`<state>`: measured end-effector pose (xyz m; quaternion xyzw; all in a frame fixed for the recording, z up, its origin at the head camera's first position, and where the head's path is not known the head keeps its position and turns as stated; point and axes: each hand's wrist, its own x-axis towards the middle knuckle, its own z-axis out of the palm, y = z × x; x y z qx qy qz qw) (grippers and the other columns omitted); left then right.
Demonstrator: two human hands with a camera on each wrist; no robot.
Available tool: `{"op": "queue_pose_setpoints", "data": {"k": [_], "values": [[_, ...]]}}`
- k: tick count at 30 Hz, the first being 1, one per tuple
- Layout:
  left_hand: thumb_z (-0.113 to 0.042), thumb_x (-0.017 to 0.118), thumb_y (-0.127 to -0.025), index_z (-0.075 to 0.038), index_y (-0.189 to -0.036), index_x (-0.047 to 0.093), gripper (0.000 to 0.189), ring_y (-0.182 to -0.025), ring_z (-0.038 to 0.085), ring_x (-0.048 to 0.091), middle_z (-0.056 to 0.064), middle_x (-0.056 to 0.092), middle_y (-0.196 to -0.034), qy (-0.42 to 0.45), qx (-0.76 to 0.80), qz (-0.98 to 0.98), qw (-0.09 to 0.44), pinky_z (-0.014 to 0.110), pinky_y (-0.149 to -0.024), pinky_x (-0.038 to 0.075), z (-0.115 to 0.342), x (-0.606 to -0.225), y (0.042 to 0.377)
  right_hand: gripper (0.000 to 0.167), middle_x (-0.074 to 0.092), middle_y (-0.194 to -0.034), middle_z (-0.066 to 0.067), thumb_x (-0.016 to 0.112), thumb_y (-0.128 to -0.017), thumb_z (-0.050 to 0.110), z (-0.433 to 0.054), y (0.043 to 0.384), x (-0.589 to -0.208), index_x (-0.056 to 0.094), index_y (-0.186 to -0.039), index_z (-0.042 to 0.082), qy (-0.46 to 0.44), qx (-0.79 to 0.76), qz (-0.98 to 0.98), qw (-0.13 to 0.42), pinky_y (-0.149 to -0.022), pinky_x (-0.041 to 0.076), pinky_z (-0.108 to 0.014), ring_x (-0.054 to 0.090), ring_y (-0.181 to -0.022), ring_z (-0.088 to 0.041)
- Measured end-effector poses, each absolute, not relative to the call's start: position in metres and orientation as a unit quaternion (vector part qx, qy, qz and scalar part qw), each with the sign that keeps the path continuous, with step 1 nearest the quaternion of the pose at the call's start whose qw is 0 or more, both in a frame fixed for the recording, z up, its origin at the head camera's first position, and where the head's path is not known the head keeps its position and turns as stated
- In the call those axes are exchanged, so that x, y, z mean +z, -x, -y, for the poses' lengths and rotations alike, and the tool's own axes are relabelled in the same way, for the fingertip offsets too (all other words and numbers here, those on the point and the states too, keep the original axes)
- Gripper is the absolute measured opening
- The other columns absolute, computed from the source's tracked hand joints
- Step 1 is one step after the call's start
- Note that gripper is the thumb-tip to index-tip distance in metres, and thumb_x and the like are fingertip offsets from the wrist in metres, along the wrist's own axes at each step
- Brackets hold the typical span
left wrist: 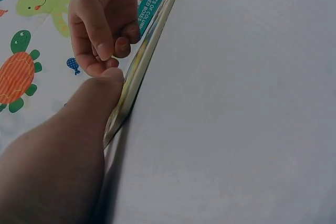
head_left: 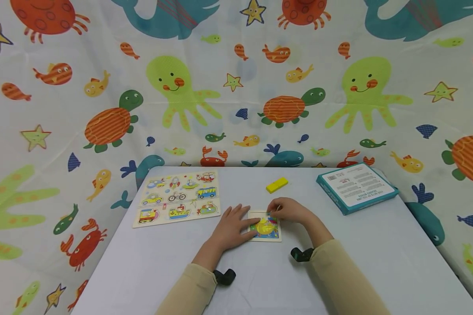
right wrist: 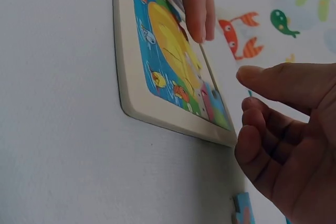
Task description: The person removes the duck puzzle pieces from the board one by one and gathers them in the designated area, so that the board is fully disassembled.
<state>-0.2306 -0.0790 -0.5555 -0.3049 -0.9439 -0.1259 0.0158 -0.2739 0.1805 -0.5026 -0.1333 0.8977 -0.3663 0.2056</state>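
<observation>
Head view: the left hand point(head_left: 232, 226) lies, fingers spread, over the left side of the duck puzzle point(head_left: 266, 227), covering part of it. The right hand point(head_left: 293, 211) is at its upper right corner, fingers curled. A vehicle puzzle point(head_left: 181, 203), yellow block point(head_left: 277, 184) and box point(head_left: 358, 187) stand clear.

Left wrist view: the duck puzzle shows edge-on.

Right wrist view: whether the right fingers pinch anything, I cannot tell.

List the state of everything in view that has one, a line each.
Duck puzzle: on the table, picture up; whether complete, cannot tell
Left hand: fingers spread, partly on the duck puzzle
Right hand: fingers curled by the puzzle's far right corner; whether holding anything, unclear
Vehicle board: lying flat, pictures up
Yellow block: lying flat, untouched
Teal box: lying flat, looks closed
Backdrop: hanging behind the table
</observation>
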Motion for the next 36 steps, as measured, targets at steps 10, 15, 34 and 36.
{"op": "queue_pose_setpoints", "data": {"k": [10,15,34,36], "values": [[-0.073,0.039,-0.093,-0.054,-0.139,0.048,0.051,-0.151,0.027,0.025,-0.004,0.036,-0.159,0.309,-0.122,0.943,0.022,0.055,-0.123,0.019,0.079,-0.558,0.232,0.007,0.060,-0.099,-0.001,0.072,-0.089,0.016,-0.177,0.278,-0.515,0.073,-0.090,0.022,0.134,-0.345,-0.906,0.203,-0.073,0.048,-0.029,0.052,-0.089,-0.020],[-0.072,0.042,-0.093,-0.053,-0.139,0.048,0.050,-0.151,0.028,0.025,-0.004,0.036,-0.159,0.309,-0.123,0.943,0.022,0.056,-0.123,0.019,0.079,-0.559,0.233,0.007,0.057,-0.102,-0.003,0.074,-0.087,0.014,-0.174,0.276,-0.513,0.073,-0.086,0.021,0.140,-0.331,-0.912,0.198,-0.075,0.048,-0.028,0.051,-0.090,-0.020],[-0.058,0.038,-0.101,-0.052,-0.144,0.043,0.043,-0.152,0.029,0.021,-0.007,0.030,-0.162,0.338,-0.103,0.936,-0.004,0.063,-0.121,0.014,0.077,-0.549,0.229,0.008,0.056,-0.106,-0.004,0.073,-0.087,0.011,-0.173,0.275,-0.510,0.071,-0.087,0.018,0.143,-0.336,-0.909,0.200,-0.080,0.046,-0.032,0.050,-0.092,-0.020],[-0.058,0.039,-0.101,-0.052,-0.143,0.043,0.043,-0.152,0.029,0.022,-0.007,0.030,-0.162,0.338,-0.105,0.935,-0.003,0.063,-0.121,0.014,0.077,-0.549,0.229,0.008,0.056,-0.106,-0.004,0.073,-0.087,0.011,-0.173,0.275,-0.510,0.071,-0.087,0.019,0.147,-0.335,-0.909,0.200,-0.079,0.046,-0.032,0.050,-0.093,-0.020]]}}
